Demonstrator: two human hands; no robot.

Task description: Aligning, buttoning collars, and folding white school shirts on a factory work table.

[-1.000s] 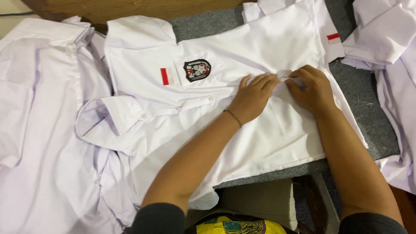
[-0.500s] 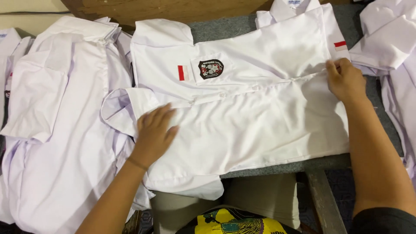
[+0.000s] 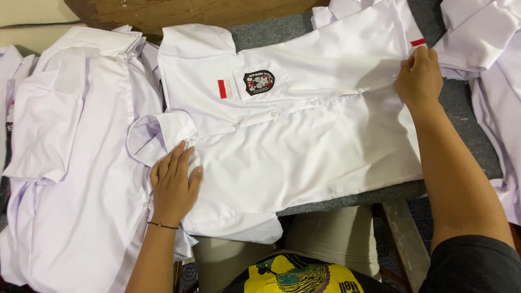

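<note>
A white shirt [image 3: 304,146], likely light, soft and limp, lies spread on the grey worktop [image 3: 461,125], the left hand [image 3: 175,184] pressing flat with released fingers near its collar, the right hand [image 3: 419,78] pinching its hem, the best hold.

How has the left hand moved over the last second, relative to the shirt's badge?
Yes. The left hand moved from the button placket right of the badge to the collar end, below-left of it.

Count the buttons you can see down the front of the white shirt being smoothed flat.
3. On the shirt: one button near the collar, one below the badge, one further along. Others may be hidden by folds.
</note>
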